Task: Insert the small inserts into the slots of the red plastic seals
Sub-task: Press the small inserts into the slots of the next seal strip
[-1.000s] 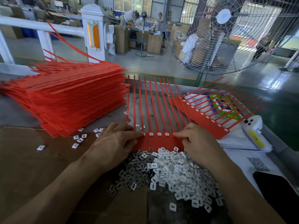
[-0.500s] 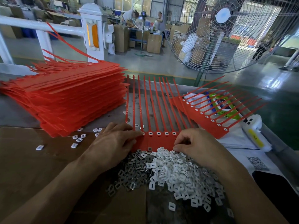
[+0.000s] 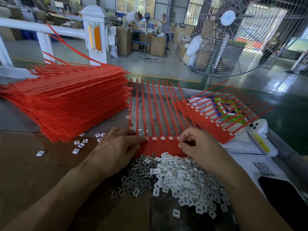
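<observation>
Leftmost, a tall stack of red seal sheets (image 3: 70,100) is lying on the counter (image 3: 15,117), with a few loose inserts (image 3: 80,144) scattered on brown cardboard (image 3: 25,164) at its foot. Centrally, the left hand (image 3: 115,147) is resting flat on the near-left corner of a red seal sheet (image 3: 160,145), its grip spread and a straight fingertip touching a slot at the strap bases, four neighbouring slots showing white inserts. Just nearer the viewer, a heap of white inserts (image 3: 175,179) is lying against that sheet. The right hand (image 3: 201,147) is hovering over the sheet's right end, its grip curled; whether it is pinching an insert cannot be told. Rightward, a filled seal sheet (image 3: 210,129) is lying fanned beside a white device (image 3: 260,135).
</observation>
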A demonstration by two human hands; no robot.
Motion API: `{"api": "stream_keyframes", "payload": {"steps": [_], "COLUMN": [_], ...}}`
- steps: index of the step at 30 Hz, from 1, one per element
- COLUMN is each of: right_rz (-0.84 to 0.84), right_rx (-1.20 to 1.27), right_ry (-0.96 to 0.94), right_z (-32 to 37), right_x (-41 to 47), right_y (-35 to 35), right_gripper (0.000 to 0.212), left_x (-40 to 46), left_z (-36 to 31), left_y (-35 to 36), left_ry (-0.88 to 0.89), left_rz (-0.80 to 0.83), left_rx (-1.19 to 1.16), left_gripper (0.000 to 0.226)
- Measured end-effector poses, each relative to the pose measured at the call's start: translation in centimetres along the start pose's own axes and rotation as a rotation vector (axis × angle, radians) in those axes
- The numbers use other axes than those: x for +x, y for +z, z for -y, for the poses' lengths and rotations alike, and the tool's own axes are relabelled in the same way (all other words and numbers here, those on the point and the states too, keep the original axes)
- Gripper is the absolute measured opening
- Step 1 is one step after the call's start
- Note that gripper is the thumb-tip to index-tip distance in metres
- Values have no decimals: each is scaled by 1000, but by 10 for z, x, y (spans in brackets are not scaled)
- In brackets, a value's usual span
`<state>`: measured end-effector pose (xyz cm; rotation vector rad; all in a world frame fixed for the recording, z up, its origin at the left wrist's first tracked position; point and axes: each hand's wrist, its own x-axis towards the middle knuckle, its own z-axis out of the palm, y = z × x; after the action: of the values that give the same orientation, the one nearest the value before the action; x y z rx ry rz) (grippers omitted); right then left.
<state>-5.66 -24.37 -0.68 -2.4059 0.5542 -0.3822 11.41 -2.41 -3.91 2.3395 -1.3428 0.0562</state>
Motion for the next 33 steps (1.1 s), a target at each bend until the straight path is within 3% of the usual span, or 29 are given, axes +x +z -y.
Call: {"api": "stream_keyframes", "payload": {"steps": [6,20,33], "right_rz": [-139,-234,-242], "right_rx": [196,289,163], "right_ry": [81,186,157], "right_z": [-8,-22,-25], "right_x": [6,13,19], "right_y": [0,2,2], "right_gripper": [15,14,14], "left_x": [0,2,1], "left_z": [2,4,4], "left_y": [2,4,4], "left_ry": [4,5,0], "left_rz": [-3,0,4], "left_rx": [-1,5,7], "left_gripper": [40,40,41]}}
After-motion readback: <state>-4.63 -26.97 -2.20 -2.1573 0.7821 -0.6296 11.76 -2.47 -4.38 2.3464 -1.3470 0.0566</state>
